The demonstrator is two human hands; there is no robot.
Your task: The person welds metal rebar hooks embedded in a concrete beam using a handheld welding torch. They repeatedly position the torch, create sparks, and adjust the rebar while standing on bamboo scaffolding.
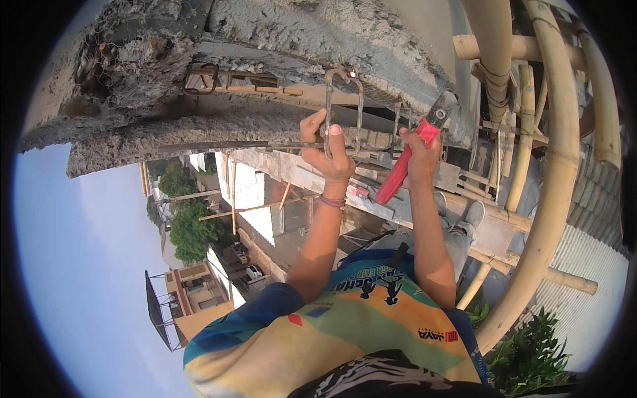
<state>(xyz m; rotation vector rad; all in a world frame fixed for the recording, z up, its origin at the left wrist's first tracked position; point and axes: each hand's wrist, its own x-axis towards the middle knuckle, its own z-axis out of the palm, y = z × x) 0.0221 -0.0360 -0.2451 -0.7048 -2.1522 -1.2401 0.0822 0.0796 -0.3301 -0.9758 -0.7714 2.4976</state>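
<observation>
My left hand (pixel 330 149) is closed around one leg of a U-shaped bent metal rod (pixel 360 109), thumb and fingers on either side of it. The rod stands with its bend up against the rough concrete edge, where a small bright red spot shows. A red-handled tool (pixel 398 171) is gripped in my right hand (pixel 422 158). Its grey metal head has a round pivot and points up and away, beside the concrete; its exact kind is unclear. The two hands are apart, and the rod and tool do not touch.
Rough concrete beams (pixel 265 50) span the top, with another bent rod (pixel 202 77) sticking out at the left. Bamboo scaffold poles (pixel 561 152) stand on the right. My shoes rest on a board (pixel 494 229). Far below lie houses (pixel 199 292), trees and a corrugated roof (pixel 564 285).
</observation>
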